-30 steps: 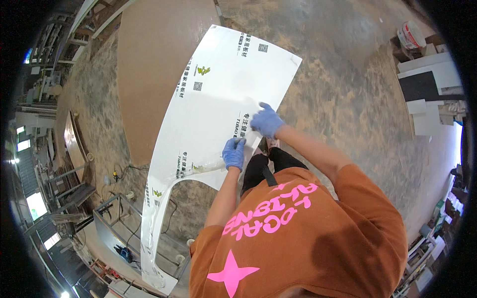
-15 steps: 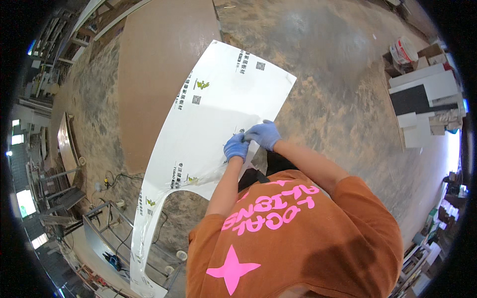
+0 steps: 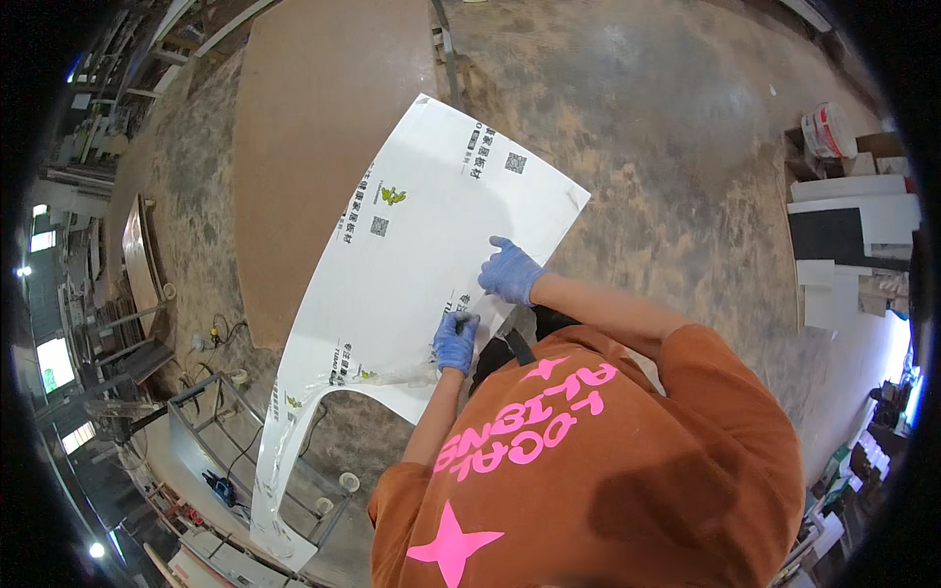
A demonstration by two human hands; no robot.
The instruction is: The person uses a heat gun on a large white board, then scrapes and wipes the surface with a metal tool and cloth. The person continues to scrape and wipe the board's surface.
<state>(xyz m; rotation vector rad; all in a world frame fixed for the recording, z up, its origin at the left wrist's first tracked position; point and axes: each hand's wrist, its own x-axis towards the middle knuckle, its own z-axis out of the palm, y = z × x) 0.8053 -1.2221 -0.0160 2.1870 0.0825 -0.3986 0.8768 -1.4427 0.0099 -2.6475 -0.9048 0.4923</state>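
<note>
A large white panel (image 3: 392, 274) lies in front of me, faced with printed protective film and cut with a curved opening at its lower left. Clear film (image 3: 417, 370) is wrinkled and loose along its near edge. My left hand (image 3: 455, 341), in a blue glove, is closed at this edge with thumb and fingers together, apparently on the film; the gripped part is mostly hidden. Over the panel's right part is my right hand (image 3: 511, 271), also blue-gloved, its index finger stretched out and apart from the others, with nothing visible in it.
A big brown board (image 3: 328, 147) lies beyond the panel. At lower left stands a metal frame (image 3: 211, 402) with a cable and a dark tool (image 3: 222, 485) by it. Boards and offcuts (image 3: 853, 211) are stacked at right, beside a white bucket (image 3: 828, 130). The floor (image 3: 627, 147) is stained.
My hands were together at the panel's near edge and have come apart. The left moved nearer to me, the right a little away and to the right. The view has shifted slightly.
</note>
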